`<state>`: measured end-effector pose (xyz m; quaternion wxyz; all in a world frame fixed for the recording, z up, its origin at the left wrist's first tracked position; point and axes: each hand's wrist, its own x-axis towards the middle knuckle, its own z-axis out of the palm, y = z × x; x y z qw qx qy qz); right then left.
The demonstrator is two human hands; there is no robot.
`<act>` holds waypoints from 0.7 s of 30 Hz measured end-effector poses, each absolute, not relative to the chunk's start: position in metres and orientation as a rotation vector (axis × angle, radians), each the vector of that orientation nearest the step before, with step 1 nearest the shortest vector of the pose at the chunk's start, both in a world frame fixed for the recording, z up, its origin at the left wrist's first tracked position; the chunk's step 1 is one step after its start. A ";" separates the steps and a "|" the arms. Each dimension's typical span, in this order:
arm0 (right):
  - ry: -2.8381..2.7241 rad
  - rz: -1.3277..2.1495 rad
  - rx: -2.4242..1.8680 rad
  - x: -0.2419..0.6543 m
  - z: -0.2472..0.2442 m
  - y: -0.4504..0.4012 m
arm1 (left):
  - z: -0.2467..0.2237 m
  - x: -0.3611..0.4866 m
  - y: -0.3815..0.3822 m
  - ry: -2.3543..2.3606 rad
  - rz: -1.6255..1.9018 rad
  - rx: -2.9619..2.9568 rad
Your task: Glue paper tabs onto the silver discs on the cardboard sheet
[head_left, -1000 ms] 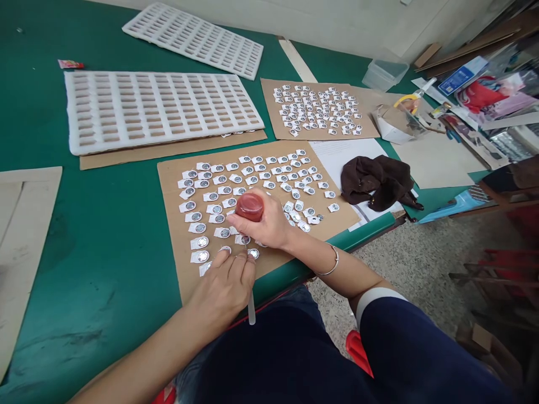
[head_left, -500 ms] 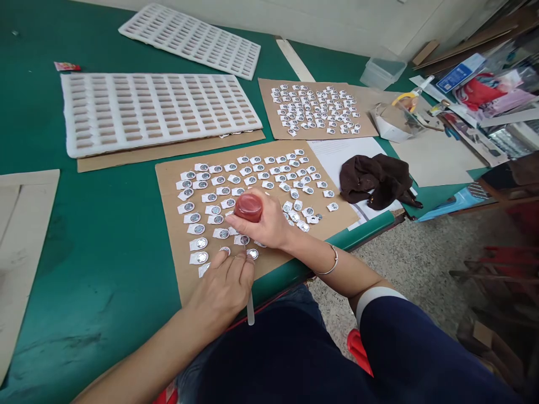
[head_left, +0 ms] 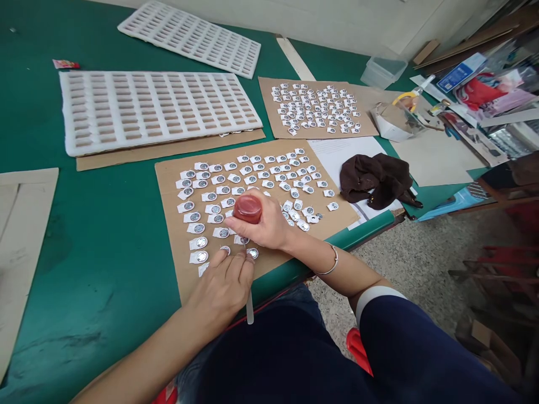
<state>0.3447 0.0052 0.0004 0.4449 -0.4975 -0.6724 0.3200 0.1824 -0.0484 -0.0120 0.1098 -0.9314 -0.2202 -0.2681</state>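
My right hand (head_left: 272,224) is wrapped round a translucent red bottle (head_left: 247,209), its rounded base facing up. A thin tip shows below the fist, over a small round badge-like piece on a white tab (head_left: 241,239). Close by, my left hand (head_left: 225,283) is closed with its fingers bent down at the cardboard sheet (head_left: 185,286). A narrow pale stick (head_left: 250,311) sticks out from under it towards my body; its other end is hidden. Many similar round pieces on white tabs (head_left: 199,243) lie in rows on the cardboard.
Behind, a white slotted tray (head_left: 162,106) lies on cardboard, another slotted tray (head_left: 193,36) beyond it. A second cardboard sheet (head_left: 269,115) carries more round pieces. Right of me are a dark brown cloth (head_left: 374,179), yellow-handled scissors (head_left: 406,100) and a clear plastic box (head_left: 383,70).
Almost nothing differs. The bottle and my right hand have shifted very slightly to the left; my left hand and the stick stay in place.
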 end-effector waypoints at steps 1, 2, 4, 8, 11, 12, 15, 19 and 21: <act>-1.661 0.794 -1.243 0.345 0.000 0.005 | -0.012 0.182 -0.048 -0.648 -0.786 -2.735; -1.654 0.795 -1.249 0.345 0.000 0.006 | -0.012 0.182 -0.048 -0.650 -0.783 -2.733; -1.642 0.795 -1.248 0.345 -0.001 0.006 | -0.012 0.182 -0.048 -0.653 -0.776 -2.733; -1.636 0.764 -1.240 0.346 -0.003 0.008 | -0.011 0.182 -0.048 -0.639 -0.777 -2.745; -1.626 0.731 -1.237 0.347 -0.004 0.009 | -0.012 0.181 -0.048 -0.632 -0.776 -2.758; -1.625 0.724 -1.239 0.347 -0.004 0.009 | -0.012 0.181 -0.048 -0.636 -0.775 -2.762; -1.632 0.714 -1.263 0.348 -0.005 0.009 | -0.013 0.181 -0.048 -0.642 -0.768 -2.769; -1.638 0.707 -1.278 0.349 -0.004 0.009 | -0.012 0.181 -0.048 -0.632 -0.768 -2.773; -1.642 0.702 -1.271 0.349 -0.004 0.009 | -0.011 0.181 -0.047 -0.632 -0.773 -2.775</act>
